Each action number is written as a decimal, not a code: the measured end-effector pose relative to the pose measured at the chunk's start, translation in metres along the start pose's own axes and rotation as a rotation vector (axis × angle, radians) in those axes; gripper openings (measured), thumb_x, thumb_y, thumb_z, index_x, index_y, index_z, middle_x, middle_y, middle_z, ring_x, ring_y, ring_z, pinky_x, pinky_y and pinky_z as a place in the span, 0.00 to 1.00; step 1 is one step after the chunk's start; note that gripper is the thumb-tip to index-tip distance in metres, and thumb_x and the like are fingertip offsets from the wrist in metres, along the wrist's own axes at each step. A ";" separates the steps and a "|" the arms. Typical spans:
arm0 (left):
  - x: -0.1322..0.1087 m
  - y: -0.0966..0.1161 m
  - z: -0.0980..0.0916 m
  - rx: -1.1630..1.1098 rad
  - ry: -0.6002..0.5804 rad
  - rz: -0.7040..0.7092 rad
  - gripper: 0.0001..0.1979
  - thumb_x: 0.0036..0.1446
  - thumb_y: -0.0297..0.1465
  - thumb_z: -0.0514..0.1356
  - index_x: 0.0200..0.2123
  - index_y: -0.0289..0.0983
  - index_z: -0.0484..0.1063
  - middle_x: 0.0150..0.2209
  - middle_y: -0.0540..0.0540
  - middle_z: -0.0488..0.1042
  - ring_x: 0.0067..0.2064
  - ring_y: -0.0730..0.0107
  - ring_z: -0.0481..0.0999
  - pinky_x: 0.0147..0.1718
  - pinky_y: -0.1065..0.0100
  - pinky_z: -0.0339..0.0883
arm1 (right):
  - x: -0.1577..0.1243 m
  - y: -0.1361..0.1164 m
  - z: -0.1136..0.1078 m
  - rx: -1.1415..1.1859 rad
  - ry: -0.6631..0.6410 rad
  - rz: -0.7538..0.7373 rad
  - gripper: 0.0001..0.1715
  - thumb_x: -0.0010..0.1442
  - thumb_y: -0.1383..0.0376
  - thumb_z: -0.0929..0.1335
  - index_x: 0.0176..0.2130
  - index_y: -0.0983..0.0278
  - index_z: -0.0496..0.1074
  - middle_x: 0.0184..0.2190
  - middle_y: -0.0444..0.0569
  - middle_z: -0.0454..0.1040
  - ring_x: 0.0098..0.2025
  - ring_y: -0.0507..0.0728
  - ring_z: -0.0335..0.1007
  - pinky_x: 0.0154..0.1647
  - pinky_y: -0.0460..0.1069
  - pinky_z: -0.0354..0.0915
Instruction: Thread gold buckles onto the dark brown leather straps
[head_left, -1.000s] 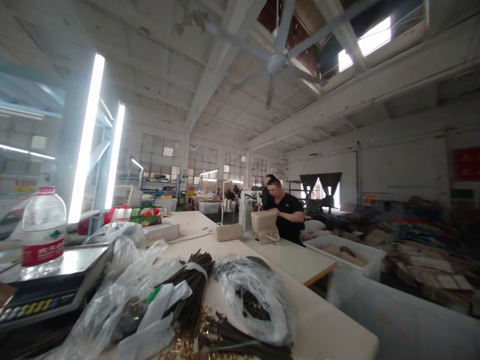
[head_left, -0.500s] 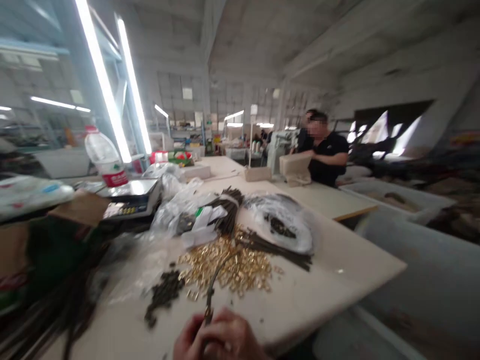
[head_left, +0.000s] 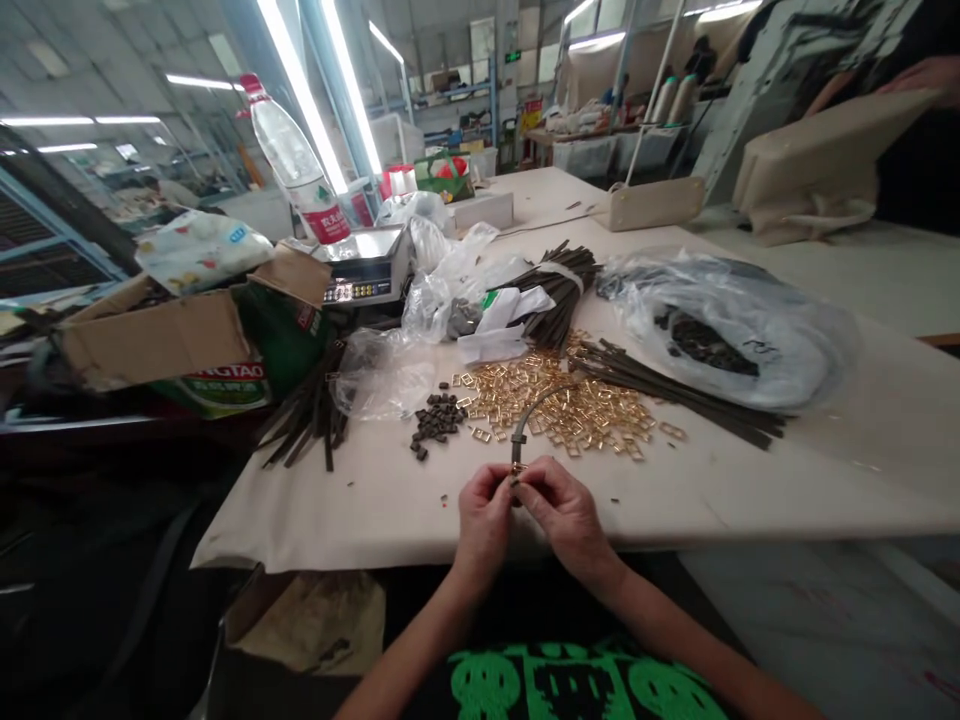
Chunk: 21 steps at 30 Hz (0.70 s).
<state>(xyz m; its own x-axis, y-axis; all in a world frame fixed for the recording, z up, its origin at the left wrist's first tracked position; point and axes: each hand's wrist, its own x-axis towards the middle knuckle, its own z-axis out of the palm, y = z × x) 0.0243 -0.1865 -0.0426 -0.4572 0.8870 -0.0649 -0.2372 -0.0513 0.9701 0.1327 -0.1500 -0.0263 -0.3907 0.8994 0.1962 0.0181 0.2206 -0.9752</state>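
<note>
A narrow dark strap (head_left: 524, 420) runs from the pile of gold buckles (head_left: 592, 415) down to my fingers near the table's front edge. My left hand (head_left: 484, 510) pinches the strap's near end. From the other side my right hand (head_left: 561, 508) also pinches that end, its fingertips meeting the left ones. A gold buckle (head_left: 517, 468) shows on the strap just above my fingertips, with a small dark loop (head_left: 519, 439) around the strap farther up. The exact tip of the strap is hidden in my fingers. Left of the buckles lies a heap of small dark loops (head_left: 438, 420).
Loose dark straps (head_left: 690, 395) lie right of the buckles, a tied bundle (head_left: 559, 290) behind. A clear plastic bag (head_left: 795, 330) sits at right. At left stand a scale (head_left: 367, 265) with a bottle (head_left: 300, 165) and an open carton (head_left: 165, 340). A co-worker handles a beige piece (head_left: 810, 170).
The view has swung down and to the right-hand side's scene shifted rightward, bringing my forearms and the table's front edge into sight. Both hands stay together on the strap.
</note>
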 end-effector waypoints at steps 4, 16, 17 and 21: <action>-0.001 -0.002 0.000 -0.014 0.048 0.015 0.04 0.50 0.31 0.63 0.30 0.36 0.74 0.29 0.49 0.78 0.33 0.70 0.74 0.37 0.69 0.68 | 0.002 -0.004 0.007 0.057 0.018 0.146 0.16 0.58 0.54 0.70 0.27 0.62 0.68 0.23 0.42 0.67 0.26 0.52 0.63 0.28 0.47 0.63; -0.005 -0.008 0.000 0.062 0.042 0.084 0.07 0.57 0.34 0.61 0.32 0.36 0.73 0.29 0.50 0.75 0.32 0.70 0.72 0.35 0.70 0.67 | 0.008 -0.009 0.002 0.346 -0.015 0.472 0.24 0.49 0.49 0.74 0.29 0.63 0.66 0.20 0.39 0.70 0.20 0.48 0.65 0.23 0.43 0.64; -0.005 -0.009 0.000 0.063 0.032 0.081 0.07 0.57 0.34 0.61 0.32 0.36 0.73 0.29 0.50 0.75 0.32 0.70 0.72 0.35 0.70 0.67 | 0.008 -0.009 0.001 0.364 -0.020 0.473 0.25 0.47 0.49 0.75 0.32 0.63 0.67 0.22 0.40 0.71 0.21 0.48 0.67 0.24 0.43 0.66; -0.003 -0.009 -0.001 0.050 -0.012 0.055 0.07 0.57 0.34 0.61 0.32 0.36 0.72 0.30 0.49 0.76 0.31 0.70 0.72 0.33 0.70 0.66 | 0.008 -0.007 -0.002 0.383 -0.072 0.443 0.33 0.43 0.51 0.78 0.43 0.64 0.70 0.26 0.41 0.74 0.24 0.50 0.70 0.27 0.45 0.68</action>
<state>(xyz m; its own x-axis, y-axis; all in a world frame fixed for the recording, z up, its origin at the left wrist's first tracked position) 0.0273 -0.1892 -0.0513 -0.4584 0.8887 -0.0085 -0.1688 -0.0777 0.9826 0.1317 -0.1437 -0.0177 -0.4832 0.8441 -0.2324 -0.1346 -0.3339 -0.9330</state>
